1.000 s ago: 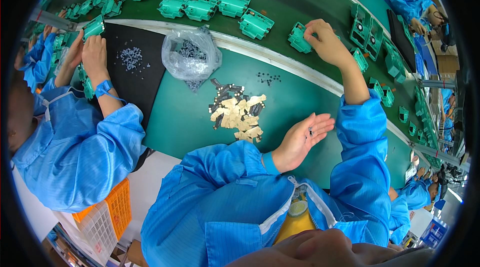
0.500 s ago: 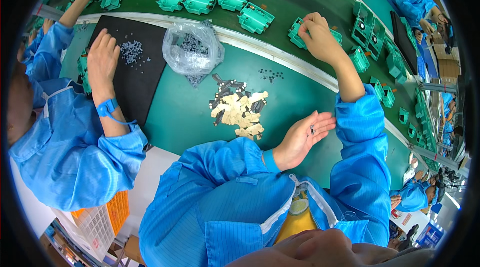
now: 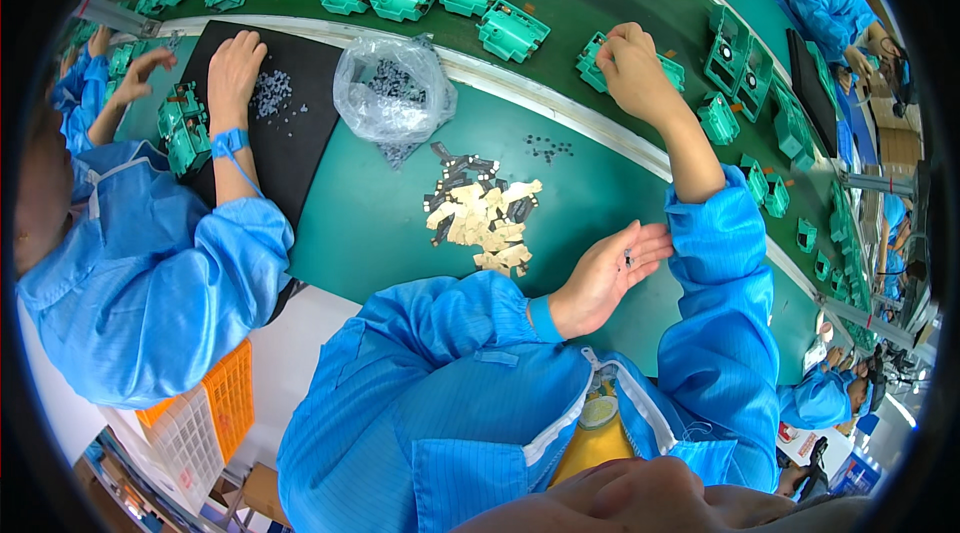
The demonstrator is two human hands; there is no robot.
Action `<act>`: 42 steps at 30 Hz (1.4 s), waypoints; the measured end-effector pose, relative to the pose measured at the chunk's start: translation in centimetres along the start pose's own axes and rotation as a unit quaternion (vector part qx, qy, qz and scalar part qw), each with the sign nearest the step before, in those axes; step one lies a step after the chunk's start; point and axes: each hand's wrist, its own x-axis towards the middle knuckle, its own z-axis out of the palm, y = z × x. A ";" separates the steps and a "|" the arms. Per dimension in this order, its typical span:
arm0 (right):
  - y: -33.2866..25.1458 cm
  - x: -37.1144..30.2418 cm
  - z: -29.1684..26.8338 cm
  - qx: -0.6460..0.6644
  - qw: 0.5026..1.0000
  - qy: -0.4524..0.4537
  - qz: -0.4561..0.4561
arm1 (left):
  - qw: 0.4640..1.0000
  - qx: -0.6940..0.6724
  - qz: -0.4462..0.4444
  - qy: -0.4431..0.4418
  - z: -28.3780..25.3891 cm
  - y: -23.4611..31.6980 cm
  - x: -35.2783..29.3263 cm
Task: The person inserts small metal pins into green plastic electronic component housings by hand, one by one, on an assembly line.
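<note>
From afar I watch the left grip (image 3: 603,280), spread palm-up with tiny dark parts (image 3: 628,258) on it, while farther out the right grip (image 3: 606,61), bunched, its pinch unclear to me, barely shifts from the boxy teal plastic housing (image 3: 590,63) on the dark-green belt (image 3: 615,5), so work there seems ongoing.

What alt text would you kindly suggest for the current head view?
A worker's open left hand holds something tiny and dark; the right hand bends over a green housing. On the green table lie a clear bag of small parts and a pile of black and cream pieces.
</note>
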 end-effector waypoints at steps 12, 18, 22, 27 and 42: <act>-1.2 0.6 0.6 -0.015 1.000 0.011 0.016 | 1.000 -0.015 0.003 0.000 -0.5 -0.3 0.2; -1.3 1.0 0.7 -0.021 1.000 -0.006 0.022 | 1.000 -0.021 0.002 0.010 -0.4 -0.3 0.1; -1.7 1.5 0.5 -0.028 0.999 -0.032 0.029 | 1.000 -0.024 0.004 0.015 -0.2 -0.2 0.0; -1.9 1.4 0.2 0.044 0.998 -0.006 0.039 | 0.999 -0.026 0.005 0.020 -0.2 -0.3 -0.1; -2.4 2.3 1.6 0.023 0.999 0.026 0.039 | 0.999 -0.022 0.017 0.019 0.0 -0.1 0.0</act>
